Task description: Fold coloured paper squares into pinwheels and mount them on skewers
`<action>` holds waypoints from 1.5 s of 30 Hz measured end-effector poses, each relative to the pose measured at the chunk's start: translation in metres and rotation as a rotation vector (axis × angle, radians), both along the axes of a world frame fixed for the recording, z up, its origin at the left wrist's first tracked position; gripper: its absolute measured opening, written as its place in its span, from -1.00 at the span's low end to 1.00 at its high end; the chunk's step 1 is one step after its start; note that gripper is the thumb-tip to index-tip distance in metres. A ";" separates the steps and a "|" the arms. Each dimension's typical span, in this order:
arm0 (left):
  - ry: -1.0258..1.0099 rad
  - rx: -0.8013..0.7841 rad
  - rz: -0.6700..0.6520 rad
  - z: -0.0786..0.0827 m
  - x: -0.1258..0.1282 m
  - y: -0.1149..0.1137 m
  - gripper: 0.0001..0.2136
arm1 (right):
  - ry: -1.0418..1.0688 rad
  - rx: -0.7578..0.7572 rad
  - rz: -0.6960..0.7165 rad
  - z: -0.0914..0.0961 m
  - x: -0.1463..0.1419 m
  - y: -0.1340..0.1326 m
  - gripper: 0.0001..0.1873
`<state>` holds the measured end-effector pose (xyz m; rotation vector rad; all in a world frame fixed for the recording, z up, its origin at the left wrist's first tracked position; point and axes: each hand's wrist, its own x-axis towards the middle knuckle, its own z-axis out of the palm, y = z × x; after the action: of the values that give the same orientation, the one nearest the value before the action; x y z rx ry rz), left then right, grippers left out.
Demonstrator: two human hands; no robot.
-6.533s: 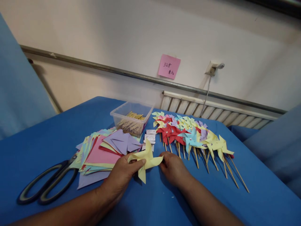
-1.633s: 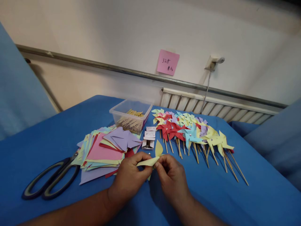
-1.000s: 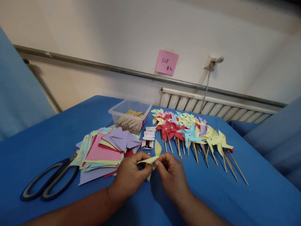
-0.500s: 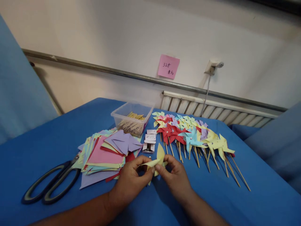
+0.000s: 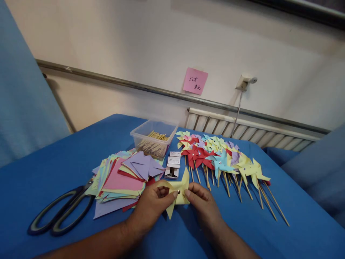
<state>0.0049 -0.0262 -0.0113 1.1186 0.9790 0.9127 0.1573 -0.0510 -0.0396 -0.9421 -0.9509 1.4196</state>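
Note:
A pale yellow paper pinwheel (image 5: 181,199) is held up between both hands above the blue cloth, its pointed blades folded in and a shiny thumbtack (image 5: 178,192) at its centre. My left hand (image 5: 152,205) pinches its left side, the thumb tip by the tack. On the opposite edge, my right hand (image 5: 203,205) grips the paper between thumb and fingers. No stick shows on this pinwheel; its back is hidden. Just beyond it stand small white boxes (image 5: 174,160), the nearest one open with something dark inside.
Left lies a pile of coloured paper squares (image 5: 124,180), overlapping large scissors (image 5: 63,208). A clear plastic box (image 5: 153,144) of wooden sticks stands behind. Several finished pinwheels on sticks (image 5: 221,163) spread to the right. A wall with a rail (image 5: 134,85) and radiator (image 5: 229,126) borders the back.
The yellow paper's blades were loosely curled at the fingers; now they lie folded to the middle with the tack showing at the centre. Both hands still hold it, the right slightly further out.

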 end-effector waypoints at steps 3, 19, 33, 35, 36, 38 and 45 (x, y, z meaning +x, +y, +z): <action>-0.048 -0.045 -0.042 0.000 0.000 0.001 -0.75 | 0.034 -0.037 -0.009 -0.008 0.000 0.004 -0.67; 0.054 -0.079 0.056 0.003 0.000 0.001 -0.67 | 0.004 -0.034 -0.109 -0.002 0.001 0.006 -0.68; -0.169 -0.134 -0.028 0.005 -0.003 -0.011 -0.81 | -1.199 0.980 -0.362 0.020 0.008 -0.004 -0.86; -0.280 -0.182 0.008 0.006 -0.004 -0.013 -0.83 | -1.291 1.049 -0.342 0.023 0.005 -0.005 -0.88; -0.309 -0.202 0.015 0.006 -0.004 -0.013 -0.84 | -1.335 1.062 -0.330 0.024 0.003 -0.006 -0.88; -0.310 -0.231 0.001 0.007 -0.005 -0.013 -0.83 | -1.407 1.071 -0.306 0.024 0.000 -0.007 -0.87; -0.255 -0.240 0.028 -0.001 -0.007 -0.005 -0.80 | -1.419 1.008 -0.234 0.022 -0.005 -0.008 -0.83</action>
<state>-0.0016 -0.0312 -0.0125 0.7671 0.8693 0.9086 0.1524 -0.0595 -0.0174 -1.0995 -2.1579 -0.2589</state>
